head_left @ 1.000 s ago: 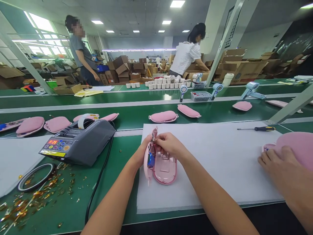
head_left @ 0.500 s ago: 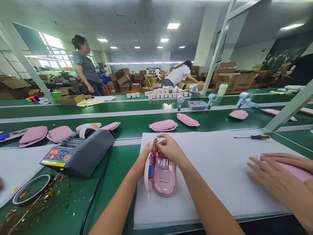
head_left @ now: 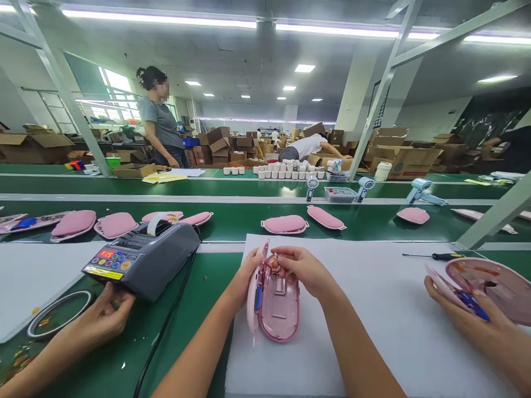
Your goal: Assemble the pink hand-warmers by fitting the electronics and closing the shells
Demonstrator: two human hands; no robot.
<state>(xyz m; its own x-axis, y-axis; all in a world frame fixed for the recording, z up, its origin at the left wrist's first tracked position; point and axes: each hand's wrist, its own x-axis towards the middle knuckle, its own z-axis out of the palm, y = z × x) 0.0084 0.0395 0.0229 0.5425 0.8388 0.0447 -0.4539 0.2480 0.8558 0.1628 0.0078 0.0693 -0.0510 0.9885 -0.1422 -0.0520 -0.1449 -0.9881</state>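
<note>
My left hand (head_left: 244, 279) is closed round a pink plastic half shell (head_left: 251, 309), tilted up on its edge. Inside it shows a blue part (head_left: 258, 298), mostly covered. Beside it the other pink half shell (head_left: 280, 320) lies with its hollow side up on a white sheet (head_left: 357, 331). Thin red wires (head_left: 272, 264) bunch at the top, between the two halves. Over that spot my right hand (head_left: 307, 269) has thumb and fingers pinched together on the wires; the fingertips partly hide them.
A grey tape dispenser (head_left: 145, 260) stands at left, a co-worker's hand (head_left: 110, 315) at its front. At right, another co-worker's hand (head_left: 477, 326) holds an opened pink casing (head_left: 501, 287). Nearby lies a screwdriver (head_left: 446, 256). Pink casings (head_left: 285, 224) line the green belt.
My right hand has shifted slightly at the wires, its fingers now more drawn together. A co-worker's hand has come in by the dispenser. The casing at right now lies open. My view has tilted up.
</note>
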